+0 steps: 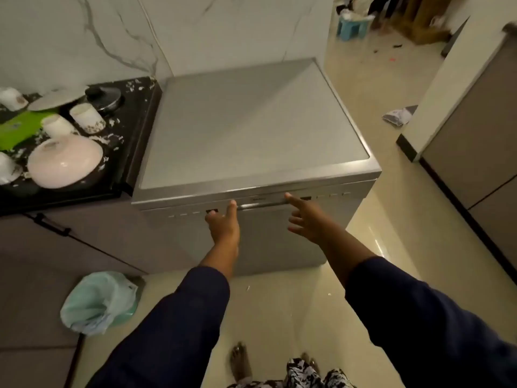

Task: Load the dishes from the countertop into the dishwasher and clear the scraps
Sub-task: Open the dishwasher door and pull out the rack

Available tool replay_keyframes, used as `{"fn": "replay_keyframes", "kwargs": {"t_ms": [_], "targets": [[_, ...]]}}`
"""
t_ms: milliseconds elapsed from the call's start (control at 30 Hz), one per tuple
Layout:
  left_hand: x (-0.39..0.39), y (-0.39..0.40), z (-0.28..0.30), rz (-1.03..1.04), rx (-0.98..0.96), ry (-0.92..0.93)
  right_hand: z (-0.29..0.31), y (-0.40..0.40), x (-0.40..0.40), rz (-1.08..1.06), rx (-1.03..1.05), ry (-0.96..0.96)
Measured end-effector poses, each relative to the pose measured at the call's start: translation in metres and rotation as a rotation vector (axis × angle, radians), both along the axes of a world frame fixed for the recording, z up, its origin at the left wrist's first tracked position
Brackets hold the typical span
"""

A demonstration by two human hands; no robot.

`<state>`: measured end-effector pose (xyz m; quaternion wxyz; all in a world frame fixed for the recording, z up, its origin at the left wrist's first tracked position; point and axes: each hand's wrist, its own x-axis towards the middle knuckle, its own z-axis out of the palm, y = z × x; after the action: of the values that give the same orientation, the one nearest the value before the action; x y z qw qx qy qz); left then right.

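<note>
The silver dishwasher (251, 130) stands in the middle with its door shut. My left hand (223, 222) reaches to the left end of the door handle (260, 204), fingers extended and holding nothing. My right hand (305, 217) stretches toward the handle's right end, index finger pointing at it, empty. On the black countertop (137, 107) at the left lie a pink upturned bowl (65, 161), white cups (86, 117), a grey plate (54, 99), a pot lid (103, 98) and a green board (19, 127), with white scraps scattered among them.
A bin lined with a pale green bag (98, 301) sits on the floor at the lower left. Grey cabinets (475, 135) stand at the right. A crumpled wrapper (397, 116) lies on the tiled floor. My bare feet show at the bottom edge.
</note>
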<state>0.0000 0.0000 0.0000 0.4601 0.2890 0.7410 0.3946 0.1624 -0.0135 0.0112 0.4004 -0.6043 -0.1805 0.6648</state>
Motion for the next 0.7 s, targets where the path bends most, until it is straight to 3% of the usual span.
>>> {"fn": "replay_keyframes", "kwargs": {"t_ms": [133,333,500,700], "targets": [[0.013,0.020,-0.011,0.074,-0.097,-0.400,-0.008,0.020,-0.012,-0.037,-0.019,0.167],[0.024,0.049,-0.023,0.209,-0.055,-0.618,-0.027,0.053,-0.017,-0.233,-0.010,0.354],[0.029,0.068,-0.029,0.290,0.028,-0.703,-0.038,0.061,-0.024,-0.368,0.031,0.480],[0.036,0.073,-0.029,0.266,-0.025,-0.581,-0.048,0.061,-0.019,-0.335,0.015,0.443]]}}
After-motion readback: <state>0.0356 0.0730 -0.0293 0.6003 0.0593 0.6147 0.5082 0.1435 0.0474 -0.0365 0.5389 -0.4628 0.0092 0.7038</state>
